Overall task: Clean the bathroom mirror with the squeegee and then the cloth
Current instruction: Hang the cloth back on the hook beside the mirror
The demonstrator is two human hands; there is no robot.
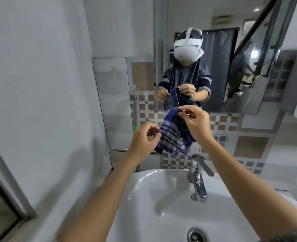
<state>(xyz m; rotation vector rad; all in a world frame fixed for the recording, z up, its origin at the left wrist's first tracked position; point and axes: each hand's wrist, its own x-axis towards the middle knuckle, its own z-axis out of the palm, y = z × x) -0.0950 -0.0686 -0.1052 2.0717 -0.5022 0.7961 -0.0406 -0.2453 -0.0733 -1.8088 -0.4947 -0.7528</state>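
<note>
**Checked cloth held up in both hands in front of the bathroom mirror**

A person stands at a white washbasin [144, 198] with both bare forearms reaching forward over it. Between the hands hangs a blue-and-white checked cloth [174, 135], raised above the basin and just below the lower edge of the mirror [222, 55].

The left hand [145, 137] is pinched shut on the cloth's left edge, thumb and fingertips pressed together on the fabric. The right hand [195, 122] sits higher and a little further forward, thumb and forefinger closed on an upper corner of the cloth. The two hands are apart, with the cloth drooping in loose folds between and beneath them, its lower hem hanging free in the air above the chrome tap [198, 175].

The tap stands at the back of the basin, its spout pointing towards the person, and the basin's drain [195, 235] shows near the bottom of the view. The mirror hangs on the wall behind the basin, above a band of brown-and-white checked tiles [219, 121]. Its glass reflects the person holding the cloth. A plain grey wall [39, 84] fills the left side. No squeegee can be made out with certainty.
</note>
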